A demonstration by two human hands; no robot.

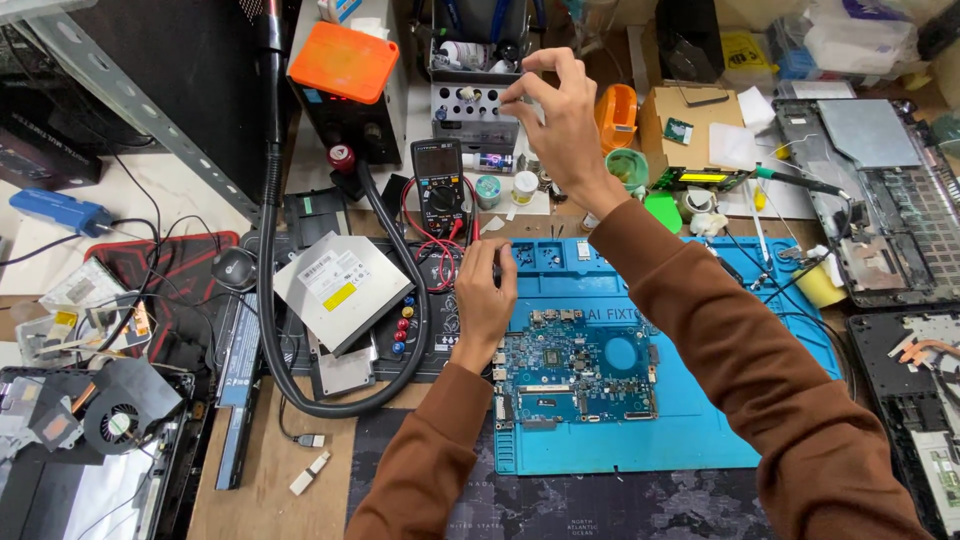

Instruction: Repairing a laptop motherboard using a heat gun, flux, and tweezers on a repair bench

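a cluttered wooden repair desk [260, 490] carries a blue silicone work mat [700, 420], and on the mat lies a bare blue laptop circuit board [575, 372], flat, just right of the left hand [483, 300]. that hand rests at the mat's left edge, fingers curled inward around something thin and dark; what it grips is too small to tell. the right hand [560, 120] is raised well beyond the board, at the far side of the desk, thumb and fingertips pinched together at the front of a grey plastic tool organiser [470, 100] full of small holes; whether anything sits between the fingertips cannot be told. both arms wear brown sleeves.

just left of the left hand stands a black digital multimeter [440, 185] with red leads looped under it, and beside that a silver optical disc drive [340, 285] lies tilted on a dark tray. a thick black flexible hose [270, 250] curves around them. an orange rectangular lid [345, 60] sits on a black box at the back. a dismantled laptop chassis [880, 190] lies to the right, a round black cooling fan [120, 415] at the left.
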